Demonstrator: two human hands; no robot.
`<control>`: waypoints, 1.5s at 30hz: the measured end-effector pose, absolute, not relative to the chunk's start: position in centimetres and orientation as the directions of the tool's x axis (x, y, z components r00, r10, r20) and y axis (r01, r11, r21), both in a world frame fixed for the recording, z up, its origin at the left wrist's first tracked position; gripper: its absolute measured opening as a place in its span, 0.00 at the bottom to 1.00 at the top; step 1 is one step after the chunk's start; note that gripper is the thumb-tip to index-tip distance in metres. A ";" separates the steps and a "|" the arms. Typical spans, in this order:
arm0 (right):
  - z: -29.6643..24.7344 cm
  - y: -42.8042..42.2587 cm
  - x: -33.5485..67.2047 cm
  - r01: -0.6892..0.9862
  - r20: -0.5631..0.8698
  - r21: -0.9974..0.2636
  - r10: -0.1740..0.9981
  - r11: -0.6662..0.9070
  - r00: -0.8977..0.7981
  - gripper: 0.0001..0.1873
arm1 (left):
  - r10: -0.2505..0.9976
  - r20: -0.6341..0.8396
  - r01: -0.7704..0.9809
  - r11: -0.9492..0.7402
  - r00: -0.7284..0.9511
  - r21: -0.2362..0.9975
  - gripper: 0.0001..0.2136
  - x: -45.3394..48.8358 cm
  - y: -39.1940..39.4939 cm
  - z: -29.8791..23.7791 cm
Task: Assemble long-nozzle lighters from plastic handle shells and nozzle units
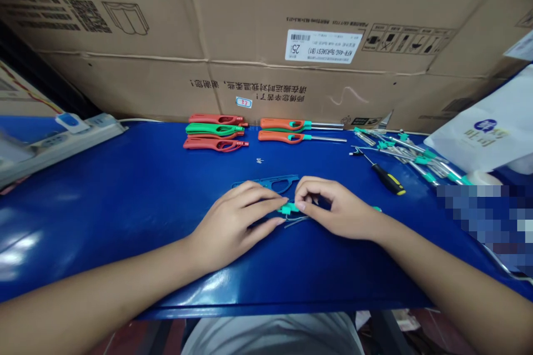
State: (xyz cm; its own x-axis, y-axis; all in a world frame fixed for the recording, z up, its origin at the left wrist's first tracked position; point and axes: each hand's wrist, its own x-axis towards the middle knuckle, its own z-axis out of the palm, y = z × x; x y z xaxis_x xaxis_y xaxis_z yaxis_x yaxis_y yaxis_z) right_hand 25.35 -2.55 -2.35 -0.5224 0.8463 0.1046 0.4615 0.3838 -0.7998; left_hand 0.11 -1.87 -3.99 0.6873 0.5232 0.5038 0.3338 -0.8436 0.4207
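Between my hands, low over the blue table, is a teal lighter part (pixel 287 209) with thin wires or a tube trailing from it. My left hand (pixel 237 219) pinches its left end between thumb and fingertips. The fingers of my right hand (pixel 339 208) are curled closed on its right side, hiding much of it. Another bit of teal shows just past the right wrist. Right behind my hands lies a blue lighter casing half (pixel 277 183), partly covered by the left fingers. A few tiny metal pieces (pixel 260 161) rest farther back.
Red and green lighter casings (pixel 215 144) lie at the back, beside orange lighters (pixel 278 137) with metal tubes. A black-yellow screwdriver (pixel 388 178) and a pile of teal-and-metal lighter parts (pixel 420 159) are at right. A power strip (pixel 62 147) is at left; a large cardboard box (pixel 250 44) stands behind.
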 end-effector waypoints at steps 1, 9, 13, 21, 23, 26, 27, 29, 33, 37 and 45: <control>-2.3 -2.9 25.0 0.437 0.123 -0.804 0.832 0.403 -0.541 0.09 | 0.509 0.519 0.309 -0.850 0.686 0.426 0.11 0.1 -1.9 -3.8; -3.0 -3.4 24.6 0.460 0.342 -0.552 0.692 0.696 -0.636 0.06 | 0.623 0.482 0.292 -0.749 0.616 0.595 0.04 0.7 -1.9 -3.4; -3.1 -3.2 25.0 0.484 0.423 -0.404 0.628 0.776 -0.653 0.06 | 0.702 0.431 0.299 -0.663 0.566 0.687 0.04 1.0 -1.8 -3.8; -2.0 -2.4 27.4 0.578 0.306 -0.389 0.692 0.717 -0.654 0.07 | 0.609 0.398 0.337 -0.751 0.686 0.568 0.12 0.0 -1.1 -3.3; -1.8 -2.3 27.8 0.575 0.223 -0.400 0.684 0.714 -0.694 0.07 | 0.583 0.335 0.363 -0.766 0.741 0.530 0.16 -0.2 -0.9 -3.4; -1.7 -2.3 28.0 0.577 0.171 -0.391 0.673 0.717 -0.720 0.08 | 0.548 0.270 0.361 -0.776 0.792 0.518 0.16 -0.2 -0.8 -3.6; -1.8 -2.3 28.0 0.577 0.166 -0.389 0.670 0.719 -0.723 0.08 | 0.544 0.260 0.359 -0.775 0.798 0.520 0.16 -0.1 -0.8 -3.6; -1.9 -2.4 28.0 0.573 0.165 -0.386 0.665 0.723 -0.728 0.09 | 0.545 0.255 0.358 -0.772 0.799 0.526 0.16 -0.1 -0.8 -3.8; -2.5 -2.2 27.7 0.563 0.172 -0.386 0.656 0.731 -0.735 0.09 | 0.549 0.253 0.353 -0.762 0.797 0.542 0.15 -0.1 -0.9 -3.9; -2.8 -2.0 27.6 0.533 0.186 -0.420 0.645 0.734 -0.741 0.10 | 0.571 0.203 0.385 -0.735 0.795 0.558 0.16 -0.2 -1.0 -3.7; -3.0 -2.3 27.2 0.487 0.219 -0.419 0.606 0.766 -0.765 0.10 | 0.574 0.154 0.395 -0.710 0.804 0.583 0.15 -0.1 -1.3 -3.4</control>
